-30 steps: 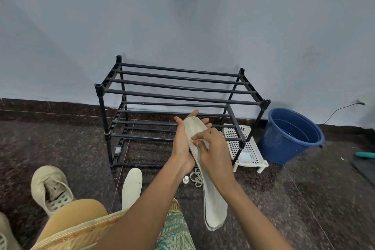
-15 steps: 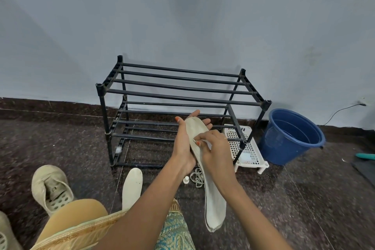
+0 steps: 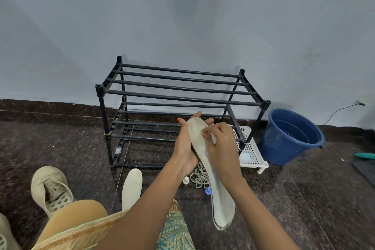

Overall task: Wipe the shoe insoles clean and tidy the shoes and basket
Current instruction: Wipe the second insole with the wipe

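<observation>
- Since a second ago, the right hand (image 3: 223, 148) has crept slightly up the insole (image 3: 221, 205) toward its toe end; nothing else has shifted.
- Its curled fingertips pinch a small white scrap (image 3: 213, 138), probably a wipe, and press it against the insole's upper face, which suits rubbing one spot.
- The left hand (image 3: 183, 148) lies flat beneath the toe end, fingers straight and thumb up along the edge, a backing for the pressure; the heel hangs free above the floor.
- On the floor to the left, a second insole (image 3: 132, 186) and a worn shoe (image 3: 50, 189) lie within reach, presumably waiting.
- Loose laces (image 3: 199, 176) lie below the hands.
- Beyond stands the black rack (image 3: 182, 99), with the white basket (image 3: 251, 156) at its right foot and a blue bucket (image 3: 284, 148) just beside that.
</observation>
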Action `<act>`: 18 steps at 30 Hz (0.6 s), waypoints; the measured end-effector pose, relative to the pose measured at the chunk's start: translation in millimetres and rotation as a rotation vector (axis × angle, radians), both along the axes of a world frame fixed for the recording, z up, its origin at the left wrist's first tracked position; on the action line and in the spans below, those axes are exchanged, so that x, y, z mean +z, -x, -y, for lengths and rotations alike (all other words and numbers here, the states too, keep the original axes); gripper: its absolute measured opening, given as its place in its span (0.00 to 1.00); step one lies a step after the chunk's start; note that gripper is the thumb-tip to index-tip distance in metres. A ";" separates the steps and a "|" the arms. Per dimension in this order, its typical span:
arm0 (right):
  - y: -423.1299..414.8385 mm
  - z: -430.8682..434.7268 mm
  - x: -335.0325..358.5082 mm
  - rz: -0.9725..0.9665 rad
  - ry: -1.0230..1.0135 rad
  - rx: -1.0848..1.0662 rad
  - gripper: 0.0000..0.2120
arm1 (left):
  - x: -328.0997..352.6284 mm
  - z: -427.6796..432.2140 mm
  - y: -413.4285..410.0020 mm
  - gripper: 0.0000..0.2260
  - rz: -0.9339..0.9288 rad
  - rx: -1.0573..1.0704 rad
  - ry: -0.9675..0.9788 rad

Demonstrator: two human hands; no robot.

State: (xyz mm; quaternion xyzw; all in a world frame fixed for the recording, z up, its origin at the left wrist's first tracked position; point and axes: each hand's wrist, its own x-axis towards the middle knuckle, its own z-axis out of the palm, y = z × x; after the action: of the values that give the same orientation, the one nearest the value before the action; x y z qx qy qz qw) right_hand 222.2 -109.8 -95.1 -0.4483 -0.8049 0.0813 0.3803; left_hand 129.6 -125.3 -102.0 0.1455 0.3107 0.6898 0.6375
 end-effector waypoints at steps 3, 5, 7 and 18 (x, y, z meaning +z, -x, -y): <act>-0.2 -4.8 1.4 -0.030 -0.008 -0.022 0.05 | 0.1 0.9 -0.5 0.27 0.014 -0.015 -0.004; 0.1 -5.5 2.0 -0.040 -0.005 -0.033 0.06 | 0.0 1.1 -0.6 0.27 0.020 -0.019 -0.007; -0.1 -4.9 2.4 -0.046 0.018 -0.036 0.06 | -0.6 0.9 -0.9 0.27 0.013 -0.018 -0.009; 4.4 13.0 -1.9 -0.015 0.162 0.134 0.07 | -2.5 -2.3 1.4 0.27 0.000 0.028 -0.005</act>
State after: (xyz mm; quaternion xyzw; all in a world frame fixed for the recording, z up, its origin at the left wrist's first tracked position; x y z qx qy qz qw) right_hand 217.9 -122.8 -97.0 -0.4221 -0.8210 0.1746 0.3425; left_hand 128.2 -123.0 -104.5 0.1426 0.3111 0.6993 0.6275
